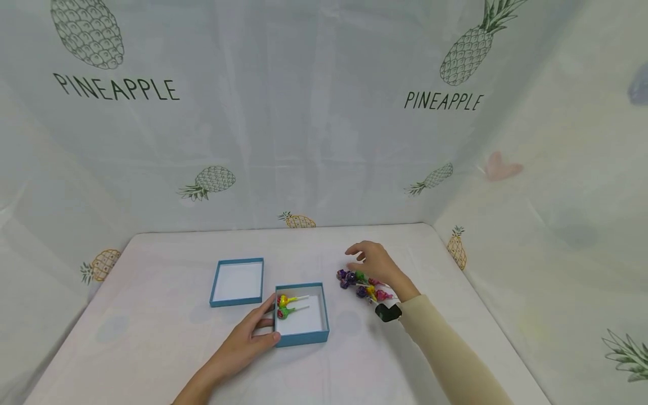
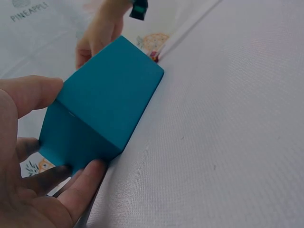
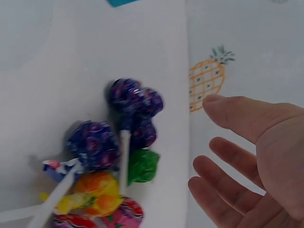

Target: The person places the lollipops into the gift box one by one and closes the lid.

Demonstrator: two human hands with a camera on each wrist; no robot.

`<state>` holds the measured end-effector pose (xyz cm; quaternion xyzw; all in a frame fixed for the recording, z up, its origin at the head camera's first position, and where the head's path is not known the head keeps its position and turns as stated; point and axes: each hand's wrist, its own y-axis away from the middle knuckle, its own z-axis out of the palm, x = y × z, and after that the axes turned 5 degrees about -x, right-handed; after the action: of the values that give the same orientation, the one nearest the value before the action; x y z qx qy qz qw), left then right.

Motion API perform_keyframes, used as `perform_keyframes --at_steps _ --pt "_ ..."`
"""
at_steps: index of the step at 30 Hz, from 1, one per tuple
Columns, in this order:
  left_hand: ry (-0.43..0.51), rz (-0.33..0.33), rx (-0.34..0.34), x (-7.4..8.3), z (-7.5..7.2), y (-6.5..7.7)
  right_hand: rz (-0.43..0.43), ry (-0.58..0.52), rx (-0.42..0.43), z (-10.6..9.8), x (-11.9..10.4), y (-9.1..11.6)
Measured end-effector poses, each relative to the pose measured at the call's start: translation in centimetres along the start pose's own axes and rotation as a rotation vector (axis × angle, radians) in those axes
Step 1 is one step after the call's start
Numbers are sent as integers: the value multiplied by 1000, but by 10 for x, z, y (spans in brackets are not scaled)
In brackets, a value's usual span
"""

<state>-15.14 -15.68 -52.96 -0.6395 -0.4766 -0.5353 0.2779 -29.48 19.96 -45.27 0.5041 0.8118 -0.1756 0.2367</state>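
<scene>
My left hand [image 1: 245, 340] holds a blue open-topped box [image 1: 304, 337] by its left side, thumb at the near corner and fingers along the left wall [image 2: 71, 137]. Inside, a yellow lollipop [image 1: 284, 301] and a green lollipop [image 1: 283, 313] lie against the left wall, sticks pointing right. To the right of the box my right hand [image 1: 378, 263] hovers over a pile of wrapped lollipops, fingers loosely bent and apart, nothing between them [image 3: 242, 161]. Purple lollipops [image 3: 95, 145], a green lollipop [image 3: 144, 165] and an orange-yellow lollipop [image 3: 97, 194] show in the pile.
The blue-rimmed box lid [image 1: 238, 281], white inside, lies left of and slightly behind the box. A pale cloth covers the table [image 1: 152, 337]. Behind it hangs a pineapple-print curtain [image 1: 304, 112]. The right wrist wears a black device [image 1: 388, 313].
</scene>
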Motion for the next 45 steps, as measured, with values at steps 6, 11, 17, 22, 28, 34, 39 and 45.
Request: perform_keyframes --at_steps 6,11,17,22,28,34,39,45 --pt "9 -6 3 0 1 0 29 -34 -72 13 19 -5" --pt "16 1 -2 1 0 1 55 -47 -105 19 23 -8" --pt "22 4 -10 -2 0 1 57 -23 -116 25 29 -12" --pt "-4 -8 -4 -5 1 0 72 -42 -142 28 33 -13" --pt "-16 -19 6 -6 1 -1 87 -29 -171 28 30 -16" --pt "-21 -7 8 -6 1 -1 83 7 -226 23 21 -17" --pt "-18 -9 6 -5 1 -1 70 34 -264 19 16 -18" --pt "2 7 -3 -2 0 1 51 58 -253 22 18 -19"
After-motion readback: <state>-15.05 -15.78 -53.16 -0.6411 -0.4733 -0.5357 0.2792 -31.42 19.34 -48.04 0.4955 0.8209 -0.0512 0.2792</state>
